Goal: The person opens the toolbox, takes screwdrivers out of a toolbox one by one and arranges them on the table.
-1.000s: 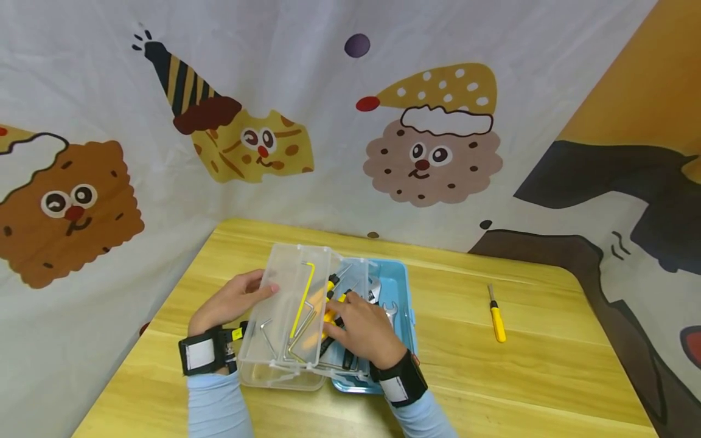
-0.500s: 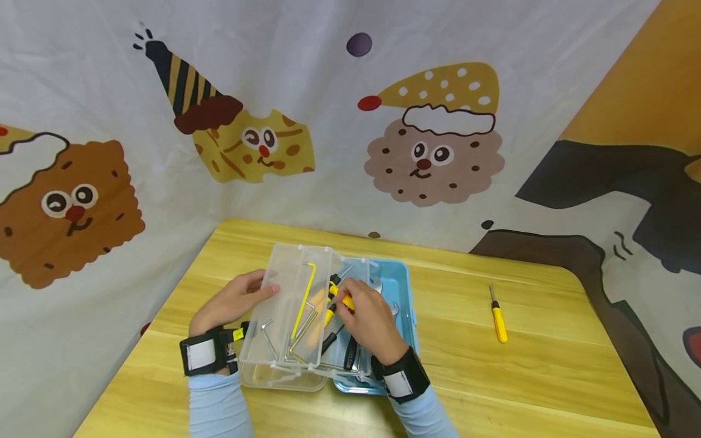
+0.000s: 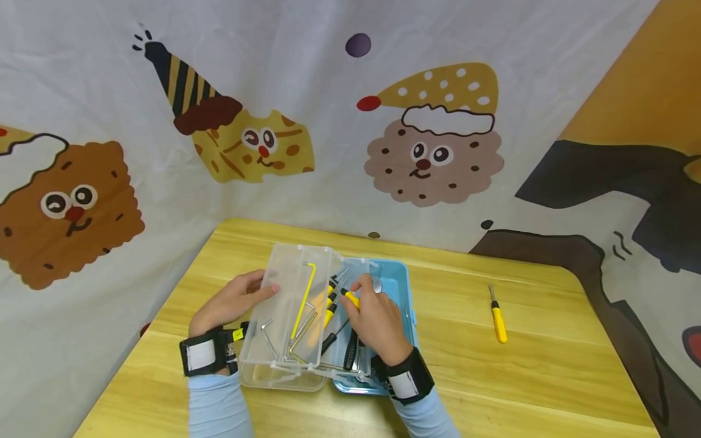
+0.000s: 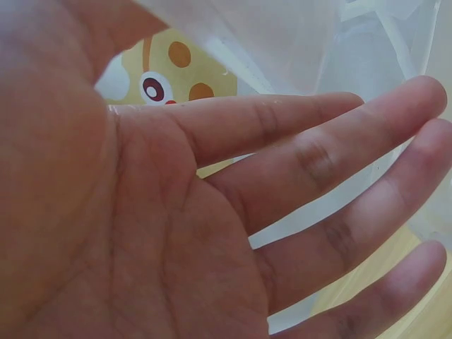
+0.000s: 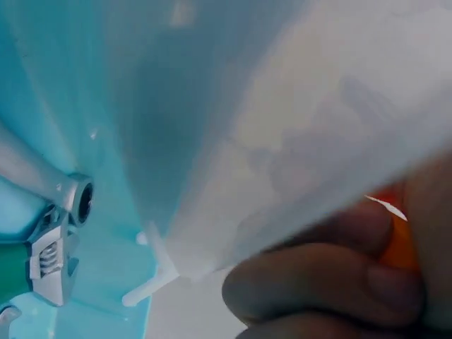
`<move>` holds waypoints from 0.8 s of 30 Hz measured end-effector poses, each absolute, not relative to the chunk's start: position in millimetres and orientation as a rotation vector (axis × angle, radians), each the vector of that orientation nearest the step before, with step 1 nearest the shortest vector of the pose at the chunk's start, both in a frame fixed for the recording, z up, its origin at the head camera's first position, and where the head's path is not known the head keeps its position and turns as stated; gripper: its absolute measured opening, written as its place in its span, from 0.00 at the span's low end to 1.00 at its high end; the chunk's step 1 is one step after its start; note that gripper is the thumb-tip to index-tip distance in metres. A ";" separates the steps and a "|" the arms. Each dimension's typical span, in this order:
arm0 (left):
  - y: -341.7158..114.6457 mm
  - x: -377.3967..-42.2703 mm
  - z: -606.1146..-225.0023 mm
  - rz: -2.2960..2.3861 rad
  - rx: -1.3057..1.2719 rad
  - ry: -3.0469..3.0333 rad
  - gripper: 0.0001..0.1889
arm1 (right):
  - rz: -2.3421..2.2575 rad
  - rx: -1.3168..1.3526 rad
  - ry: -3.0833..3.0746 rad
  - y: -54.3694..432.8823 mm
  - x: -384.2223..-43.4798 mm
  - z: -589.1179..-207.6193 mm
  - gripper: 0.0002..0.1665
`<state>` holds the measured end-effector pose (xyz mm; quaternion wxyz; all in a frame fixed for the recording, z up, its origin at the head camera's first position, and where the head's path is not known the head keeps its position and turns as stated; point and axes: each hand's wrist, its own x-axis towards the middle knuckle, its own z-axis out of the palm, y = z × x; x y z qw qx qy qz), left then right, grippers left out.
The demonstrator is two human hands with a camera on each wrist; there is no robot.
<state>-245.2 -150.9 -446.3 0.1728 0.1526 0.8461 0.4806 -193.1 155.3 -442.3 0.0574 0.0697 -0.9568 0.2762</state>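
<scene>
- Background: cartoon-printed cloth (image 3: 328, 36) behind a wood-grain table (image 3: 526, 389).
- Right hand (image 3: 380, 319): grip clamped on a yellow-handled tool (image 3: 353, 299), at the blue box (image 3: 398, 281).
- Left hand (image 3: 235, 298): grip apart, fingers straight, touching a clear tray (image 3: 285, 271) that overlaps the box.
- Outward, right: a yellow screwdriver (image 3: 498, 321) on the table.

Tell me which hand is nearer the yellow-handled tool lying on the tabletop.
Right. The right hand is over the blue toolbox, to the left of the yellow-handled tool; the left hand is farther left, at the clear plastic tray.
</scene>
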 end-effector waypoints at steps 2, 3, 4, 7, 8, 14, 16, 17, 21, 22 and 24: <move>-150.5 -244.4 -447.0 1.364 0.426 2.402 0.30 | 0.840 0.226 -2.915 157.4 -192.7 -440.1 0.21; -150.4 -244.1 -447.4 1.361 0.434 2.402 0.30 | 0.839 0.241 -2.926 158.8 -192.4 -438.2 0.19; -150.2 -243.8 -447.6 1.363 0.427 2.401 0.30 | 0.847 0.247 -2.934 160.5 -191.8 -436.0 0.18; -149.8 -243.6 -447.2 1.369 0.431 2.390 0.30 | 0.841 0.235 -2.938 166.6 -189.8 -428.7 0.18; -149.7 -243.7 -446.9 1.376 0.429 2.385 0.30 | 0.838 0.226 -2.934 169.1 -189.0 -426.0 0.19; -150.4 -244.4 -444.5 1.375 0.417 2.368 0.30 | 1.106 0.144 -2.865 188.8 -186.0 -408.5 0.20; -150.4 -244.7 -444.5 1.370 0.416 2.369 0.30 | 1.237 0.103 -2.798 198.1 -186.2 -403.9 0.23; -150.3 -244.8 -444.7 1.368 0.417 2.370 0.30 | 1.283 0.090 -2.751 203.3 -186.4 -402.4 0.25; -150.0 -244.7 -444.7 1.372 0.416 2.369 0.30 | 1.338 0.056 -2.549 228.3 -187.3 -398.4 0.31; -150.1 -244.7 -444.5 1.375 0.415 2.367 0.30 | 1.341 0.044 -2.504 235.7 -187.2 -397.6 0.32; -150.3 -244.5 -444.0 1.376 0.410 2.364 0.30 | 1.344 0.002 -2.438 252.3 -186.4 -396.5 0.32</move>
